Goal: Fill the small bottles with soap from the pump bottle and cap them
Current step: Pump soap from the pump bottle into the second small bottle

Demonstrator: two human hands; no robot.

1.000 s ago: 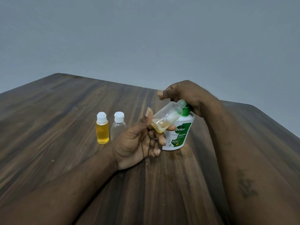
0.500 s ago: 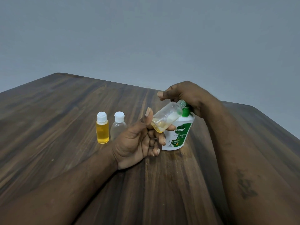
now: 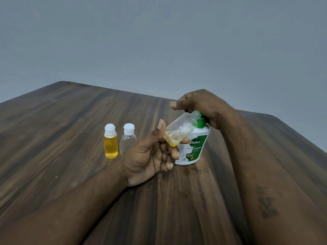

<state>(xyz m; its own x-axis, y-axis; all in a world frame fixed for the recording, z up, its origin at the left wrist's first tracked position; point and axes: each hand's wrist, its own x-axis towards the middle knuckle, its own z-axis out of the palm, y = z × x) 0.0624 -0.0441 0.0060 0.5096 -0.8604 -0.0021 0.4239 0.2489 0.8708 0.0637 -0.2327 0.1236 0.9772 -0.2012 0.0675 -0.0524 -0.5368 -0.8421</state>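
Left hand (image 3: pixel 146 156) pinches small bottle (image 3: pixel 180 128) by its base, axis tilted up-right, open neck beside pump bottle (image 3: pixel 196 147) top, where right hand (image 3: pixel 201 103) curls over the pump head

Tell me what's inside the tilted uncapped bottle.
A little yellow soap pools at the base of the small bottle, held by the left hand; the rest looks empty. Fingers hide part of the base.

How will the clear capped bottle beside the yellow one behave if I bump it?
The clear capped bottle looks empty and thin-walled, so probably light and easily tipped. Its round body would likely roll once down. It stands close to the yellow bottle, so might knock it.
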